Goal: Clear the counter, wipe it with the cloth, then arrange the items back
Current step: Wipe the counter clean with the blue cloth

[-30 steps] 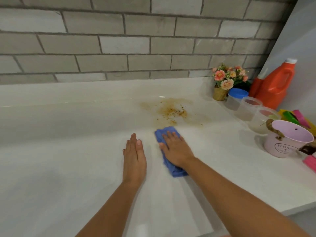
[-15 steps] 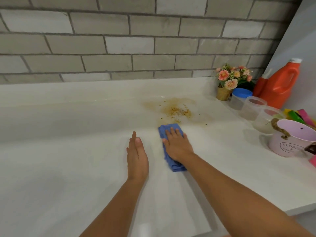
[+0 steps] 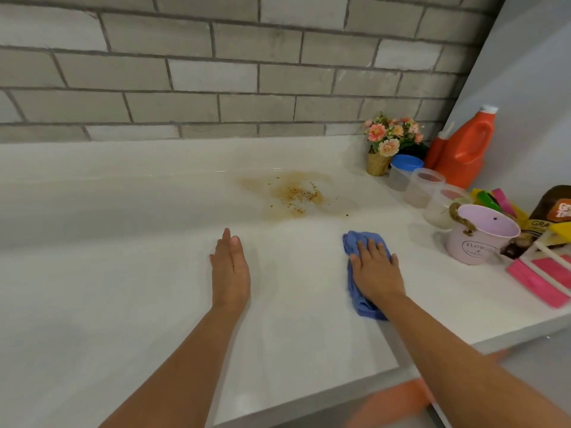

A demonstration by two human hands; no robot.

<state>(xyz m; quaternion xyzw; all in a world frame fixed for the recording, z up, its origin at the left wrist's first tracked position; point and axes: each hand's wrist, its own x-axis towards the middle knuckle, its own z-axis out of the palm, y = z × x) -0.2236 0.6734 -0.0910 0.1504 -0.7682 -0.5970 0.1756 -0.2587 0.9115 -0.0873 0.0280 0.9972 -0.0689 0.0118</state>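
Note:
A blue cloth (image 3: 352, 242) lies bunched on the white counter (image 3: 123, 273), and my right hand (image 3: 375, 268) presses flat on it with straight fingers. My left hand (image 3: 230, 268) rests flat on the bare counter to the left, apart from the cloth. A brown stain with crumbs (image 3: 293, 194) spreads on the counter beyond both hands, closer to the wall.
Items crowd the right end: a flower pot (image 3: 387, 146), an orange jug (image 3: 463, 149), a blue-lidded container (image 3: 404, 173), two clear tubs (image 3: 425, 188), a pink bucket (image 3: 480, 234), a pink rack (image 3: 543, 273) and packets (image 3: 553, 211). A brick wall (image 3: 216, 72) backs the counter.
My right hand has slid the cloth to the right, away from my left hand. The left hand stays flat in place. The view has shifted slightly.

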